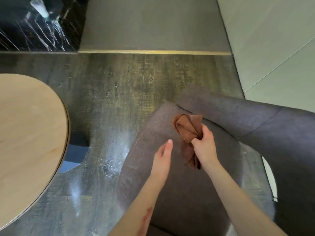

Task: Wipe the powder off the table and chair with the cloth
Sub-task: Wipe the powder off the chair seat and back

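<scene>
Pale wood marks the round counter at the left edge of the frame; no powder shows on the part in view, though glare makes that hard to judge. Right of it lies dark scuffed floor. Lower centre, the left hand hovers flat over the grey-brown chair seat, its fingers straight, together and holding nothing. Just right of it, the right hand grips a bunched rust-brown cloth, fingers closed around the middle of the bundle, one end spilling toward the seat's far corner and the other hanging down by the wrist. The cloth sits where the seat meets the armrest at centre right.

The chair step appears to be in hand. The next move likely calls for pressing the cloth flat and sweeping it across the seat, since a bunched wad covers little fabric.
</scene>
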Action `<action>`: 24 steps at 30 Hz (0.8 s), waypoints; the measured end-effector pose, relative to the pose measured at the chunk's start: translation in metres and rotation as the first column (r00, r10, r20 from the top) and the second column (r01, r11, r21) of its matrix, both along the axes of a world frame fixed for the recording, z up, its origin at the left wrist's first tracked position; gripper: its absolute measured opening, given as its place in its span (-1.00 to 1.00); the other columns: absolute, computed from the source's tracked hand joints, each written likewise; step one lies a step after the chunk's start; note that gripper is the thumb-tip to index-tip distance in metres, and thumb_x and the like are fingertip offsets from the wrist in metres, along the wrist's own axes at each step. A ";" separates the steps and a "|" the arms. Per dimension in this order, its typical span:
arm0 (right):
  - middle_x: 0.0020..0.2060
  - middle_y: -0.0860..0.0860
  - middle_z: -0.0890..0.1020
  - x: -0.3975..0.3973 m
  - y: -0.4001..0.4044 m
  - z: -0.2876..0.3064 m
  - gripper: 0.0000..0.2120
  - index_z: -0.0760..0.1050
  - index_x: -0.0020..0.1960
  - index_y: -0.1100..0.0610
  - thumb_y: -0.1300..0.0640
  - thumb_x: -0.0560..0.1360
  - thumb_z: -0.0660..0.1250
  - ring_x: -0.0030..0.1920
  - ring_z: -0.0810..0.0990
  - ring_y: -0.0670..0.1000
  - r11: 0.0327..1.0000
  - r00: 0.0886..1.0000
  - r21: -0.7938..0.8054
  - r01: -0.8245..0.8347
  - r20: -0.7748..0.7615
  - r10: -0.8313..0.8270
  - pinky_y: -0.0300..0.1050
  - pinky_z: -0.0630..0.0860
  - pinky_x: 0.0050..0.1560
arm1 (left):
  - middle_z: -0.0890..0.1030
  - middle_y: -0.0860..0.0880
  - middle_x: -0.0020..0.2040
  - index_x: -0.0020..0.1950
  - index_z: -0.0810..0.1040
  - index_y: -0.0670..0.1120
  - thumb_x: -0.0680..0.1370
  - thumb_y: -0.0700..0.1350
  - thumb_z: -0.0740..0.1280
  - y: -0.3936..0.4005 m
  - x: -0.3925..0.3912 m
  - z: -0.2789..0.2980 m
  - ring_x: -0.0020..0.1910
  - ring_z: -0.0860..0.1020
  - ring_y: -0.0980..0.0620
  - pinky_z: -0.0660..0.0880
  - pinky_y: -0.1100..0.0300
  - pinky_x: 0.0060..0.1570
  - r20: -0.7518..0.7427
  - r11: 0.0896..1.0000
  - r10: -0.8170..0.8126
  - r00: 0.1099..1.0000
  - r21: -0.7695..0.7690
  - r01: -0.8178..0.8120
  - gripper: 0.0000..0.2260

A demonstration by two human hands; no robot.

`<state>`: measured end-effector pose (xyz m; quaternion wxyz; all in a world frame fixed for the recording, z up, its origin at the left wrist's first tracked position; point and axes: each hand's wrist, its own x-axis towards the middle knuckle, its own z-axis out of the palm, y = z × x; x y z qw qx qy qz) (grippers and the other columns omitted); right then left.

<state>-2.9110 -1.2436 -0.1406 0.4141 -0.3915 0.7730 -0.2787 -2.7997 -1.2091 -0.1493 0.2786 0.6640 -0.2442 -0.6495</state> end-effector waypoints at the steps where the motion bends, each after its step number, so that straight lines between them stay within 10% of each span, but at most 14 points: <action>1: 0.19 0.19 0.46 -0.006 0.003 0.012 -0.46 0.36 0.33 0.18 0.34 0.36 0.26 0.19 0.47 0.15 1.000 0.999 -0.009 -0.006 -0.032 0.006 -0.03 0.38 0.28 | 0.54 -0.05 0.26 0.26 0.49 -0.08 0.58 0.09 0.15 -0.009 -0.011 0.015 0.27 0.46 0.03 0.32 0.06 0.37 -0.076 1.000 -0.013 0.997 -0.021 0.011 -0.63; 6: 0.21 0.16 0.37 -0.031 0.018 0.057 -0.46 0.32 0.37 0.18 0.37 0.40 0.24 0.19 0.42 0.11 0.998 0.993 -0.068 0.009 -0.119 -0.017 -0.33 0.25 0.08 | 0.61 -0.08 0.10 0.14 0.50 -0.07 0.53 -0.03 0.31 -0.032 -0.057 0.069 0.07 0.58 0.02 0.49 0.07 0.19 -0.271 0.992 -0.097 0.958 -0.104 0.072 -0.78; 12: 0.12 -0.02 0.31 -0.046 0.029 0.100 -0.50 0.28 0.39 0.03 0.18 0.47 0.25 0.09 0.52 0.13 0.983 0.983 -0.160 0.085 -0.147 -0.109 0.15 0.52 0.09 | 0.62 -0.10 0.09 0.19 0.39 -0.09 0.43 -0.10 0.44 -0.036 -0.089 0.105 -0.04 0.62 0.03 0.60 0.12 -0.16 -0.251 0.973 -0.217 0.943 -0.136 0.187 -0.61; 24: 0.26 0.11 0.35 -0.105 0.071 0.129 -0.45 0.22 0.44 0.14 0.23 0.48 0.27 0.24 0.39 0.08 0.965 0.923 -0.218 0.144 -0.321 -0.210 -0.06 0.38 0.28 | 0.63 -0.07 0.07 0.16 0.41 -0.04 0.49 -0.19 0.36 -0.008 -0.159 0.134 0.07 0.62 -0.03 0.55 -0.04 0.11 -0.257 0.930 -0.338 0.905 -0.239 0.279 -0.73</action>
